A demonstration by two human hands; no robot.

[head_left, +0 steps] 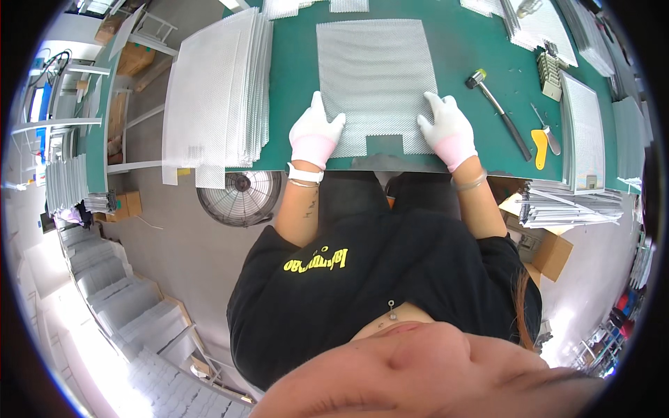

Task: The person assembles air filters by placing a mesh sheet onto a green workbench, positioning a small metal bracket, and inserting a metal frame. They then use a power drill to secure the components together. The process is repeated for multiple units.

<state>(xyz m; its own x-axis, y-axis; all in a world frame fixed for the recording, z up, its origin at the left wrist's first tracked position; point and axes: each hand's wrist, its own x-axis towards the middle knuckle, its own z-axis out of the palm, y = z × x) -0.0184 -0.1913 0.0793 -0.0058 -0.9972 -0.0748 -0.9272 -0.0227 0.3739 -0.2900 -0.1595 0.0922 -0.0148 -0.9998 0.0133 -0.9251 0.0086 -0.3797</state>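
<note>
A silver-grey mesh sheet point(376, 70) with a notch cut in its near edge lies flat on the green table before me. My left hand point(315, 131), in a white glove with a pink cuff, grips its left edge, index finger stretched forward and thumb over the mesh. At the right edge my right hand point(448, 129), gloved alike, holds the sheet with its thumb on top. The other fingers of both hands are partly hidden.
A tall stack of mesh sheets point(216, 90) stands left, overhanging the green table point(293, 63). To the right lie a mallet point(498, 108), a yellow-handled tool point(539, 148), a screwdriver-like tool point(550, 139) and a framed panel point(582, 132). A floor fan point(240, 198) stands below left.
</note>
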